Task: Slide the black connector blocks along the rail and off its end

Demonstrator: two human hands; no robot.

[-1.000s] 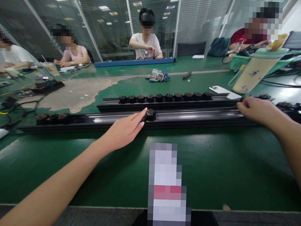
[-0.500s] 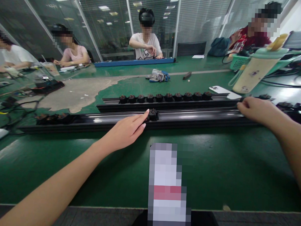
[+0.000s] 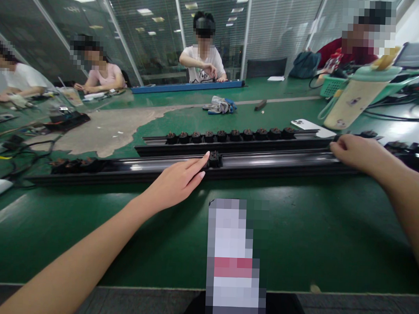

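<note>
A long black metal rail point(image 3: 281, 164) lies across the green table, its channel facing up. Within the channel sits a small black socket module point(image 3: 214, 159). The outstretched fingertips of my left hand point(image 3: 177, 181) rest against the module's left side, and the palm is low over the rail's near edge. Toward the rail's right end, my right hand point(image 3: 356, 153) is closed with curled fingers on the rail; its fingertips are partly hidden. Several more black modules point(image 3: 87, 163) sit at the rail's left end.
Behind lies a second rail point(image 3: 182, 149) with a row of modules point(image 3: 235, 135). A white phone point(image 3: 312, 127), a tumbler point(image 3: 356, 98) and gloves point(image 3: 220, 105) are farther back. A pixelated phone-like object point(image 3: 230, 240) is near the front edge. Cables lie left; other people sit across.
My left hand and the socket module have shifted very slightly right along the rail. My right hand has stayed in place. The person at the far right has moved.
</note>
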